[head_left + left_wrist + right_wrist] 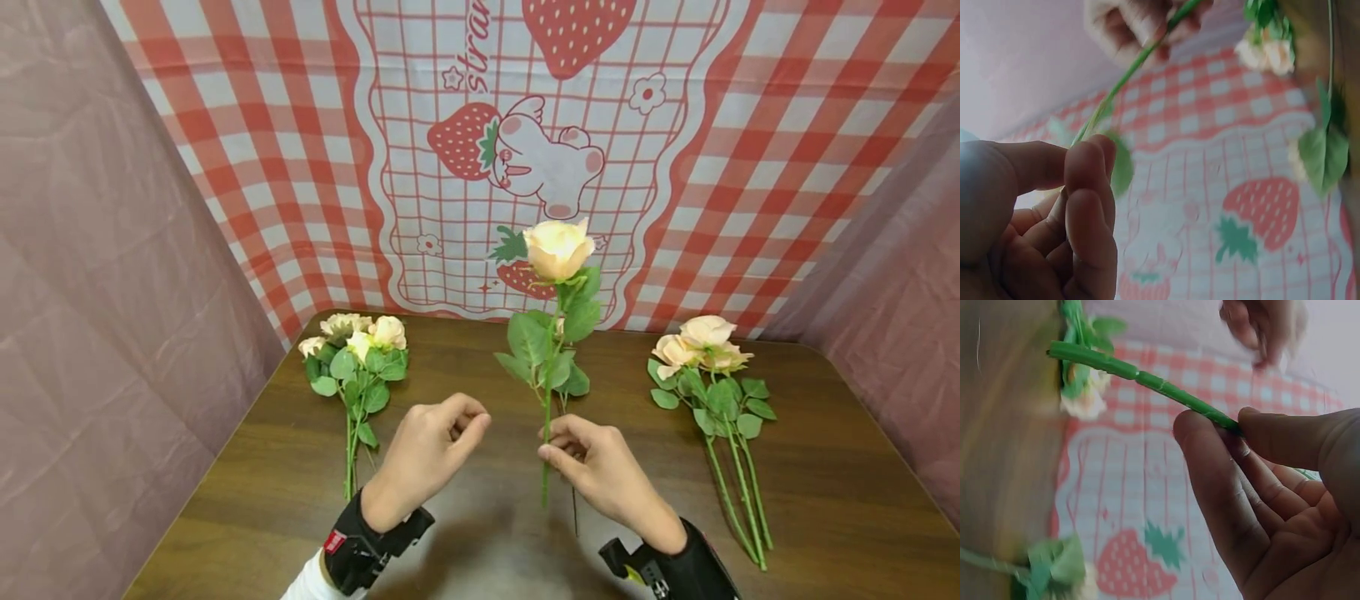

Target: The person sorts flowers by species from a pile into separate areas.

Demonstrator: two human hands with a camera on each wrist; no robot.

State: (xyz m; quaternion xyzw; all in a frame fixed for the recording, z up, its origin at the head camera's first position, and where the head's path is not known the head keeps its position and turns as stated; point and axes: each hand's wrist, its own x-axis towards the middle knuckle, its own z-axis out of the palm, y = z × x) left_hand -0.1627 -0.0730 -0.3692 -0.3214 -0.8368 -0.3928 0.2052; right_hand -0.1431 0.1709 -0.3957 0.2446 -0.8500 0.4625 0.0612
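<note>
Between thumb and fingers, my right hand point(609, 468) pinches the green stem point(1175, 394) of a cream rose point(558, 250). The rose stands upright, bloom on top, with leaves along its upper stem. My left hand point(427, 450) is to the left of the stem, apart from it in the head view. Its fingers are curled with the thumb close to the index finger, and nothing shows in them. In the left wrist view the stem passes behind the left fingers point(1088, 206). Behind the held rose, another leafy stem point(576, 382) lies on the table, its bloom mostly hidden.
A bunch of cream roses point(388, 332) lies at the left of the brown wooden table point(247, 467). Another bunch of peach roses point(707, 332) lies at the right. Behind hangs a red checked strawberry cloth point(285, 167), with pinkish drapes point(97, 292) at the sides.
</note>
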